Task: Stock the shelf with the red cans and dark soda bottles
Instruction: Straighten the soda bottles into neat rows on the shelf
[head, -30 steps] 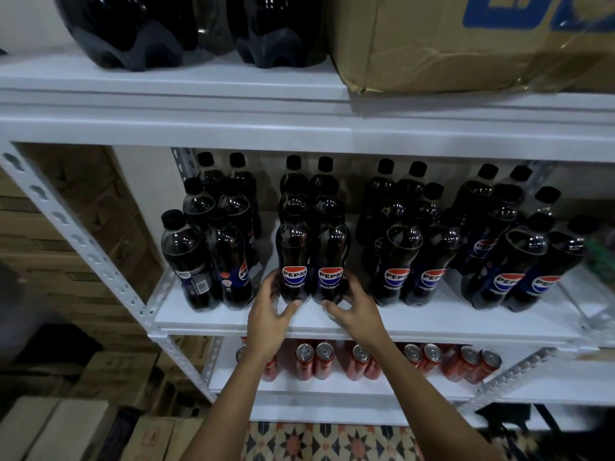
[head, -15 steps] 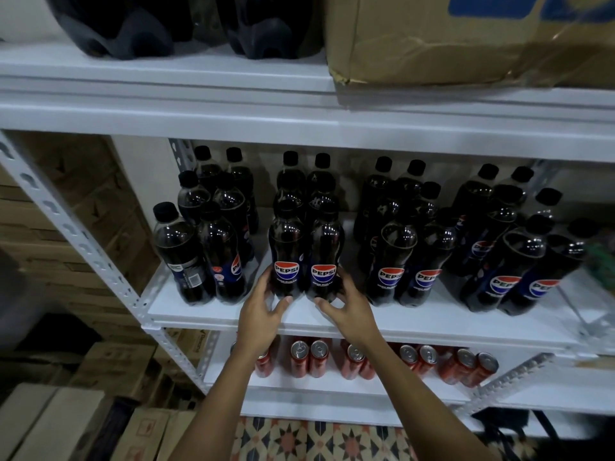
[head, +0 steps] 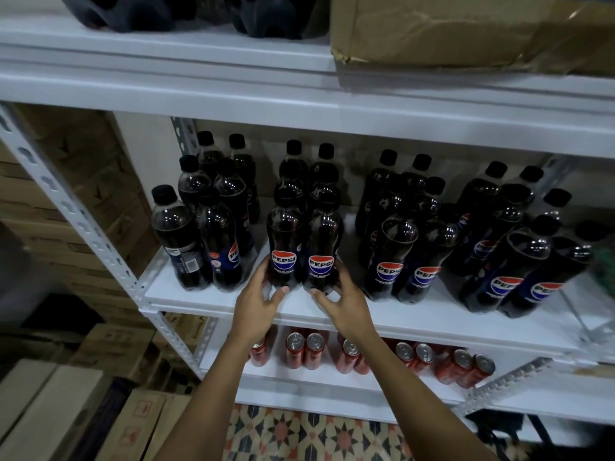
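Several dark soda bottles stand in rows on the white middle shelf (head: pixel 416 316). A front pair of bottles (head: pixel 303 254) with blue labels stands at the shelf's centre. My left hand (head: pixel 258 302) curls round the base of the left bottle of the pair, and my right hand (head: pixel 342 302) curls round the base of the right one. Both bottles are upright and rest on the shelf. Red cans (head: pixel 304 351) stand in pairs on the lower shelf, partly hidden by my forearms.
The top shelf holds large dark bottles (head: pixel 126 11) and a torn cardboard box (head: pixel 466 31). Stacked cardboard boxes (head: pixel 66 404) fill the floor at the left. A white perforated upright (head: pixel 70 207) frames the shelf's left side. A patterned tile floor (head: pixel 316 434) lies below.
The view has shifted slightly; both hands stay at the bases of the front pair, which has slid a little deeper onto the shelf.
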